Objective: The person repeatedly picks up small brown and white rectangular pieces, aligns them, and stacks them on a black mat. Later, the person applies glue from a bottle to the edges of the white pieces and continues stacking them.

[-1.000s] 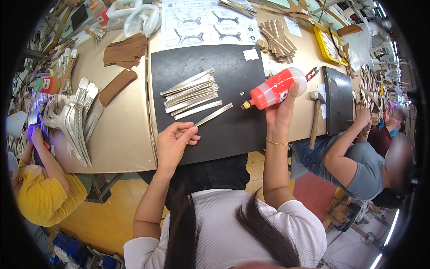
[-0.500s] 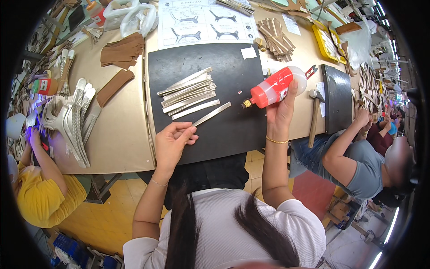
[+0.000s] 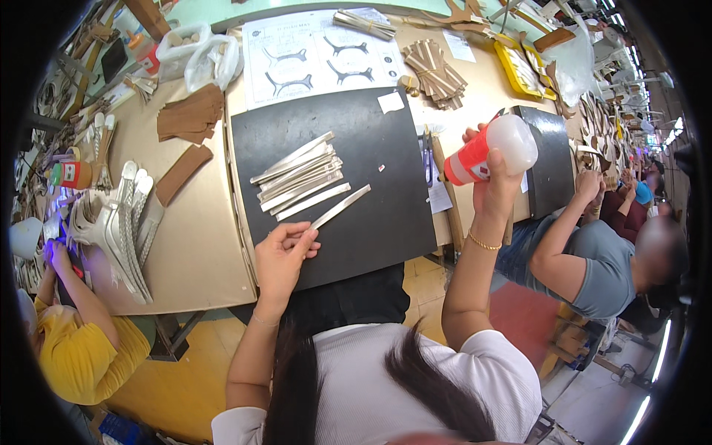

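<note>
My left hand (image 3: pixel 283 252) is closed at the near edge of a black mat (image 3: pixel 378 245), pinching the near end of a narrow metallic-beige strip (image 3: pixel 343 206). The strip slants away to the right, lying on or just over the mat; I cannot tell which. Beyond it lies a loose pile of similar strips (image 3: pixel 300 174). Raised to the right of the mat, my right hand (image 3: pixel 495 182) is wrapped round a translucent squeeze bottle (image 3: pixel 515 144) with a red label. Its pale base is turned up and to the right, and its nozzle is hidden.
A printed sheet (image 3: pixel 297 63) lies behind the mat, with brown leather pieces (image 3: pixel 191 115) to its left. Bundled strips (image 3: pixel 436 74) and a yellow tray (image 3: pixel 512 70) sit at the back right. Braided white straps (image 3: pixel 126 222) lie left. Co-workers sit on both sides.
My right hand has carried the bottle right, away from the mat, and turned it so the nozzle no longer shows. My left hand keeps its pinch on the strip. The view has shifted slightly.
</note>
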Demonstrator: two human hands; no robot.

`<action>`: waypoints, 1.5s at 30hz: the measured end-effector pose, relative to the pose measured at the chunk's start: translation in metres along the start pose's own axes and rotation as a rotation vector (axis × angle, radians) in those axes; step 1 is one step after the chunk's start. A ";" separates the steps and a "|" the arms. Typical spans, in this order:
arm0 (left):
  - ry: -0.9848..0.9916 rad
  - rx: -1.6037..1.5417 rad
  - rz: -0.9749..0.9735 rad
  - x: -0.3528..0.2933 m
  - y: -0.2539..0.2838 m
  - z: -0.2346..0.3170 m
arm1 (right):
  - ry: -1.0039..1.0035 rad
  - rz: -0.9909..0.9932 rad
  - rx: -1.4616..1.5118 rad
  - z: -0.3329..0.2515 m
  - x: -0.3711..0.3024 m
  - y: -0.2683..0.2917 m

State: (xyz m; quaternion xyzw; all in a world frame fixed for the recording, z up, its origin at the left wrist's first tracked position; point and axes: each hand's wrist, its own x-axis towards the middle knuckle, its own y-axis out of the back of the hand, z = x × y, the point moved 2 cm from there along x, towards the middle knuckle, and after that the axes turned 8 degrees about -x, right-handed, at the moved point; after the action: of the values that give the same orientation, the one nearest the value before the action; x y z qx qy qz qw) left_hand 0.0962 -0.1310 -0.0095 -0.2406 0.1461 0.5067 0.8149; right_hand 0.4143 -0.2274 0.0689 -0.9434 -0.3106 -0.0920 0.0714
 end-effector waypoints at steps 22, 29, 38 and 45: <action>-0.294 -1.357 -1.477 -0.105 -0.144 0.190 | 0.056 -0.098 -0.074 -0.017 -0.024 -0.041; -0.241 -1.269 -1.339 -0.117 -0.118 0.183 | 0.037 -0.077 -0.074 -0.017 -0.026 -0.047; -0.372 -1.306 -1.351 -0.111 -0.128 0.184 | 0.077 -0.060 -0.074 -0.021 -0.027 -0.046; -0.440 -1.468 -1.269 -0.116 -0.141 0.169 | 0.109 -0.060 -0.088 -0.021 -0.028 -0.047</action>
State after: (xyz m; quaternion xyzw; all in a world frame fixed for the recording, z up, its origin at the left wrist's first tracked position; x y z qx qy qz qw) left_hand 0.1699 -0.1798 0.2229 -0.6196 -0.5138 -0.0251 0.5928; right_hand 0.3615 -0.2096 0.0870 -0.9296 -0.3299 -0.1587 0.0437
